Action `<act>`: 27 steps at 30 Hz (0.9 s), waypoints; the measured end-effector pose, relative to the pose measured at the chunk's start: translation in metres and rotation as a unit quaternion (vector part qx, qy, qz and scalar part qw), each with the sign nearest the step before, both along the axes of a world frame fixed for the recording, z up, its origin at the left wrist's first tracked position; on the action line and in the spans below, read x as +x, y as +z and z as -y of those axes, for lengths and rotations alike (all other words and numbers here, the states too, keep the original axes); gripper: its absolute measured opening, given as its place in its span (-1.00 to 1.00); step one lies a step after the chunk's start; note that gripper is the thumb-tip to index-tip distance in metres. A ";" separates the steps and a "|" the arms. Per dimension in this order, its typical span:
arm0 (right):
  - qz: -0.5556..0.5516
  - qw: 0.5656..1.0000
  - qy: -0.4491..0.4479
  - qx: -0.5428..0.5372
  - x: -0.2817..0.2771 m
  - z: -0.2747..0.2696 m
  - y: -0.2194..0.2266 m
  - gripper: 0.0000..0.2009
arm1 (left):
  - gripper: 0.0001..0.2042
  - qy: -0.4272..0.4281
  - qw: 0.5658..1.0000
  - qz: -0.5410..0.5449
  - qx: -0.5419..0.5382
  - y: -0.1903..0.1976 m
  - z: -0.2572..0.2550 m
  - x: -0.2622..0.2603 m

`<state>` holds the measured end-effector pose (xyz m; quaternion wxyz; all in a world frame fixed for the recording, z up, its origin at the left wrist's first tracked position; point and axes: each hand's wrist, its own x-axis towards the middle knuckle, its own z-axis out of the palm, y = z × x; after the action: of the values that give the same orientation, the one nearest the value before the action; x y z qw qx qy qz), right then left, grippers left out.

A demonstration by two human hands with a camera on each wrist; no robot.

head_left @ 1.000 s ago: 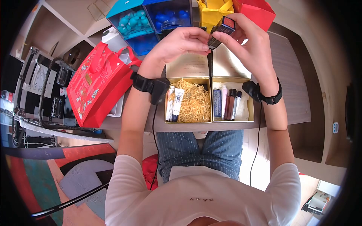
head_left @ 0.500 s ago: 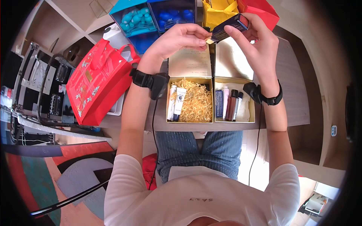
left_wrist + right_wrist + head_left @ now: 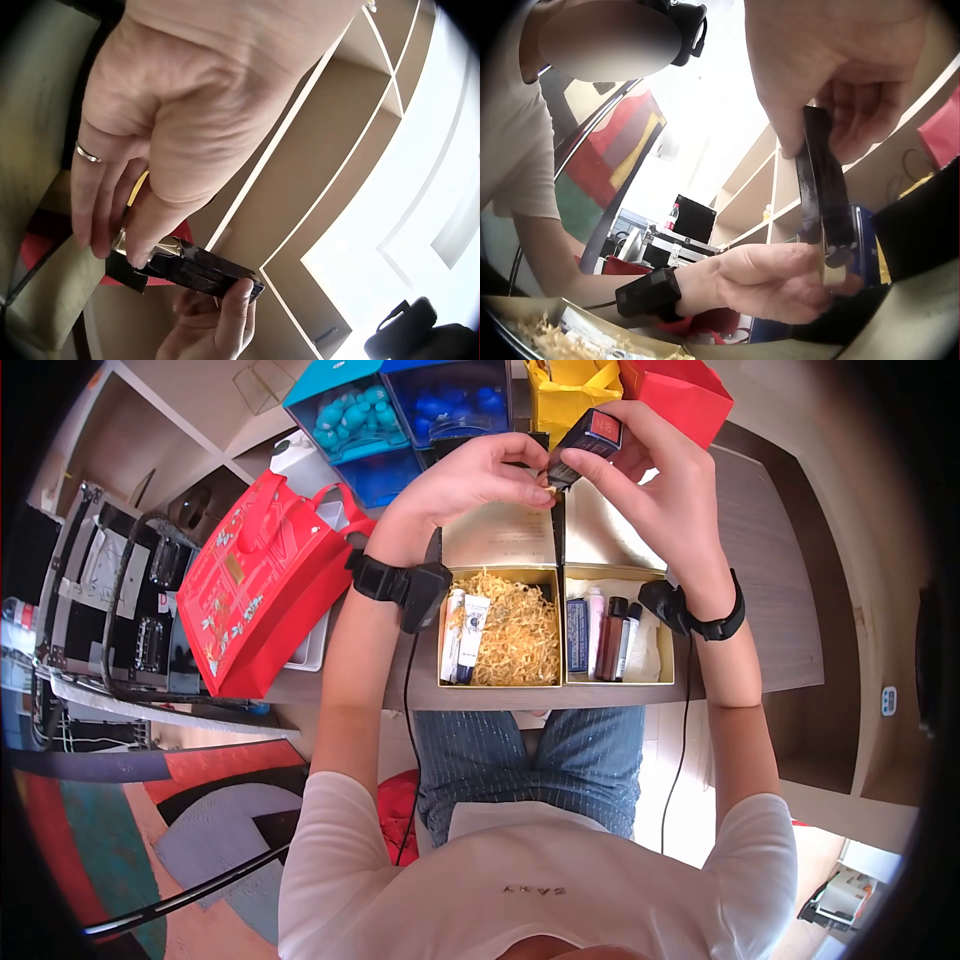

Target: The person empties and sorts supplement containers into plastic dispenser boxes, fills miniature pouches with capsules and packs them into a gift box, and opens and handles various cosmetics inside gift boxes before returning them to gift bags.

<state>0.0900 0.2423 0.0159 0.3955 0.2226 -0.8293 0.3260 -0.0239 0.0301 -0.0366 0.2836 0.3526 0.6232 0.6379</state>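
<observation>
High over the open boxes, my right hand (image 3: 665,475) grips a slim dark lipstick-style carton (image 3: 590,442) with a red square on its end. Thumb on one face and fingers behind, it keeps the carton tilted. My left hand (image 3: 490,475) is at the carton's lower end, thumb and fingertips pinching a gold-coloured piece (image 3: 169,244) that protrudes there. A ring shows on one left finger. In the right wrist view the carton (image 3: 825,180) slants down to the left fingertips, with the pale gold piece (image 3: 833,276) between them. How far it reaches inside is hidden.
Below stand two open gold boxes: the left one (image 3: 500,683) has shredded paper and tubes, the right one (image 3: 668,660) several bottles and tubes. A red gift bag (image 3: 260,580) leans at left. Blue drawers (image 3: 450,405), a yellow bag (image 3: 575,400) and a red bag (image 3: 690,400) are behind.
The right hand swung the carton up and rightward half a second ago, showing a gold bit at its end, then brought it back down to the left fingers. The left hand barely moved.
</observation>
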 end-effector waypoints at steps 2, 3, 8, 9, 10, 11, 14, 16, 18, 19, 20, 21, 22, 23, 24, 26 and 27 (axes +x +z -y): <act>0.005 1.000 -0.007 0.009 0.001 0.001 0.001 -0.59 | -0.55 0.004 1.000 -0.010 -0.004 -0.001 0.000 -0.001; 0.010 1.000 -0.013 0.018 0.002 0.001 0.001 -0.59 | -0.55 0.002 1.000 -0.015 -0.004 -0.002 0.000 -0.001; 0.003 0.999 -0.018 0.032 0.002 0.001 0.000 -0.58 | -0.52 0.001 0.999 -0.046 -0.014 -0.002 -0.001 -0.001; 0.001 0.999 -0.020 0.032 0.002 0.002 0.000 -0.58 | -0.52 0.000 0.997 -0.066 -0.035 -0.003 0.000 -0.003; 0.001 0.999 -0.020 0.032 0.001 0.001 0.000 -0.58 | -0.53 -0.001 0.995 -0.085 -0.056 -0.003 0.001 -0.004; -0.015 0.999 -0.025 0.023 0.000 0.000 0.000 -0.58 | -0.53 0.000 0.995 -0.085 -0.056 -0.003 0.002 -0.004; -0.012 0.999 -0.041 0.002 0.005 0.001 0.007 -0.61 | -0.60 0.008 0.996 -0.073 -0.042 0.001 0.008 -0.004; -0.006 0.998 -0.062 -0.011 0.005 0.000 0.009 -0.64 | -0.58 0.063 0.995 -0.046 -0.055 0.005 0.013 -0.007; -0.003 0.999 -0.050 -0.008 0.006 -0.001 0.009 -0.65 | -0.57 0.074 0.995 -0.049 -0.037 0.008 0.020 -0.012; 0.001 0.999 -0.038 -0.004 0.006 -0.001 0.009 -0.67 | -0.55 0.085 0.995 -0.050 -0.019 0.010 0.023 -0.014; 0.000 0.999 -0.038 -0.005 0.006 -0.001 0.008 -0.67 | -0.53 0.084 0.995 -0.053 -0.012 0.014 0.027 -0.012; 0.036 0.999 0.001 0.023 0.005 0.000 0.006 -0.68 | -0.53 0.083 0.995 -0.053 -0.013 0.014 0.029 -0.015; 0.073 0.995 0.040 0.051 0.005 0.001 0.005 -0.69 | -0.54 0.092 0.991 -0.098 -0.007 0.014 0.031 -0.019; 0.103 0.987 0.106 0.069 0.005 0.003 0.003 -0.74 | -0.54 0.100 0.985 -0.143 -0.001 0.020 0.030 -0.016; 0.143 0.977 0.131 0.093 0.005 0.005 0.000 -0.75 | -0.55 0.095 0.993 -0.064 0.030 0.025 0.033 -0.007; 0.182 0.964 0.156 0.116 0.006 0.007 -0.005 -0.76 | -0.56 0.108 0.990 -0.085 0.025 0.028 0.034 -0.005; 0.209 0.942 0.194 0.177 0.006 0.008 -0.007 -0.75 | -0.58 0.122 0.987 -0.106 0.021 0.029 0.035 -0.005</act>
<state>0.0962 0.2338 0.0092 0.0966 0.3723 -0.8785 0.2834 -0.0286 -0.0046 -0.0077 0.1286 0.3457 0.6746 0.6394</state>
